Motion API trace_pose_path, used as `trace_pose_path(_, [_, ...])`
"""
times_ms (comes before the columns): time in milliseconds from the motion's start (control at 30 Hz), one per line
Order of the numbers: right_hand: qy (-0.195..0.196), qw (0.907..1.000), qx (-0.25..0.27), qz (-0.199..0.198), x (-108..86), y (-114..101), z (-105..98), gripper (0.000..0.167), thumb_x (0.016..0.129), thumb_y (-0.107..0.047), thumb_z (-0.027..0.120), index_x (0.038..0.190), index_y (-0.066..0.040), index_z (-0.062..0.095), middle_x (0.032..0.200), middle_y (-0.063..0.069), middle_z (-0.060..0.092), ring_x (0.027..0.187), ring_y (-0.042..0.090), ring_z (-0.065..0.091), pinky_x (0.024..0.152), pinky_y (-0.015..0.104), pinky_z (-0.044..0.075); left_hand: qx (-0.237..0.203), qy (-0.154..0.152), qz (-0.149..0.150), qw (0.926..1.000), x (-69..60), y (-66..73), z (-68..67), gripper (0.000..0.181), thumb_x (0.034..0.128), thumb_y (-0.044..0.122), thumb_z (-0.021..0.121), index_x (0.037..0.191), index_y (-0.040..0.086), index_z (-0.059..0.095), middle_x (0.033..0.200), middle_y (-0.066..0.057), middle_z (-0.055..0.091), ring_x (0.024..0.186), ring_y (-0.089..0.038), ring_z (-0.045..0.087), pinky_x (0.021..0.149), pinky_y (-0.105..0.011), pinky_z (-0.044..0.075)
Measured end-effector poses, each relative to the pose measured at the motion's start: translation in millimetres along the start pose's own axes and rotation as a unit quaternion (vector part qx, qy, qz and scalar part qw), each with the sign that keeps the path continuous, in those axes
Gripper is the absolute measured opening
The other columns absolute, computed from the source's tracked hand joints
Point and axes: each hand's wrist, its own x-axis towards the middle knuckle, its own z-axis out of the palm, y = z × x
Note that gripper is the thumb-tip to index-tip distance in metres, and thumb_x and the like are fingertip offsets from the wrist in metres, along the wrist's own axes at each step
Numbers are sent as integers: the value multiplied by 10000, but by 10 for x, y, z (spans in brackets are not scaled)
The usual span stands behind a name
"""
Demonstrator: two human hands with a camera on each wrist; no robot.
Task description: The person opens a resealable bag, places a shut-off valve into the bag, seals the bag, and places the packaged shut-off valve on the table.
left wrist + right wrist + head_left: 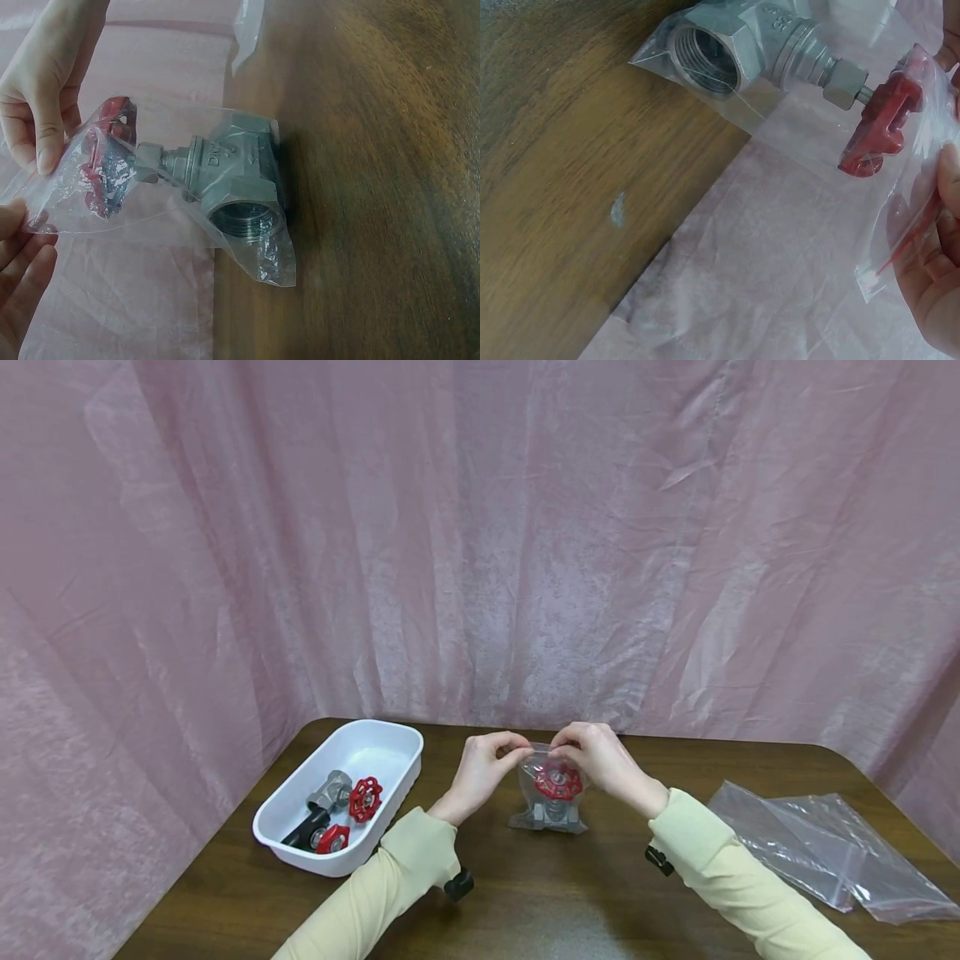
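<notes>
A clear zip bag [527, 793] stands upright on the wooden table with a metal gate valve [236, 169] inside. The valve's red handwheel [558, 782] is uppermost, and its threaded body rests at the bottom of the bag. With thumb and fingers, my left hand [483, 771] pinches the left part of the bag's top edge. My right hand [603, 762] pinches the same edge farther right, just above the handwheel. A red line [911, 244] along the bag's mouth shows in the right wrist view.
On the left, a white tray [281, 785] holds a grey valve [330, 792] with a red handwheel, and a black-bodied part [306, 832] beside another red wheel. Flat clear zip bags [795, 839] overlap at the right. A pink curtain [480, 543] hangs behind the table.
</notes>
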Motion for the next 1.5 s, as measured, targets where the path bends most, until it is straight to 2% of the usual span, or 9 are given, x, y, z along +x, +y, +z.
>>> trace_pose_path(400, [29, 9995, -307, -105, 8, -15, 38, 107, 738, -47, 732, 704, -98, 644, 701, -47, 595, 590, 64, 515, 515, 251, 429, -8, -37, 15, 10000, -8, -7, 0, 53, 819, 96, 669, 822, 45, 683, 764, 29, 654, 670, -44, 566, 567, -221, 449])
trace_pose_path(633, [-193, 9993, -42, 326, 33, -31, -3, 74, 757, -76, 721, 722, -102, 661, 698, -59, 606, 577, 64, 512, 510, 251, 427, 3, 110, 0, 9999, 8, -8, 5, 47, 803, 98, 687, 823, 55, 687, 748, 52, 651, 632, -44, 548, 542, -228, 435])
trace_pose_path(767, [-285, 9986, 80, 436, 30, -45, -34, 70, 753, -94, 728, 727, -108, 664, 703, -66, 604, 590, 73, 522, 523, 255, 435, 81, 196, 32, 9998, 7, -8, 6, 40, 792, 96, 696, 818, 65, 690, 745, 56, 651, 626, -44, 543, 541, -225, 430])
trace_pose_path(1000, [-176, 9995, -46, 253, 29, -21, -16, 51, 747, -66, 725, 738, -91, 681, 731, -41, 632, 645, 92, 564, 564, 273, 450, 129, 191, 50, 9997, 5, -20, 19, 58, 804, 117, 688, 817, 60, 690, 747, 54, 651, 627, -46, 544, 541, -221, 430])
trace_pose_path(1500, [-259, 9990, 5, 351, 31, -52, -26, 69, 739, -78, 734, 724, -99, 671, 715, -60, 612, 622, 76, 536, 545, 258, 441, 143, 205, 20, 9997, 12, -20, 1, 39, 796, 93, 691, 815, 59, 695, 757, 48, 655, 643, -38, 551, 550, -216, 434])
